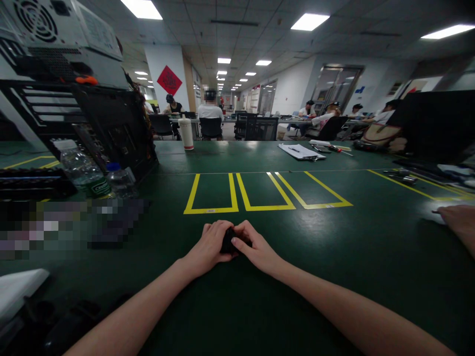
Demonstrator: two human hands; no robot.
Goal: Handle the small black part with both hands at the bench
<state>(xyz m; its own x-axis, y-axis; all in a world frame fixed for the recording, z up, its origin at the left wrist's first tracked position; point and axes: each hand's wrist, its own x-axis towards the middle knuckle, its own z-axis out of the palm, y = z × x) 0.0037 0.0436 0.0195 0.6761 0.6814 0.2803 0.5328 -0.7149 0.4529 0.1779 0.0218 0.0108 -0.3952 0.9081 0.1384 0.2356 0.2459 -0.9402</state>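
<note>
Both my hands meet over the green tabletop (237,306), just in front of the yellow taped outlines. My left hand (213,243) is closed around one side of a small black object (227,240). From the other side my right hand (256,245) grips the same object, thumb laid across its near face. Fingers cover most of it, so its kind cannot be made out. Beyond the hands, three yellow tape outlines (234,198) lie side by side on the table.
A computer case (115,133), water bottle (83,168) and blue-capped bottle (120,180) stand left. Farther back are a white cup (186,132) and clipboard (301,152). Another person's hand (460,222) reaches in at right. Several people sit at far tables.
</note>
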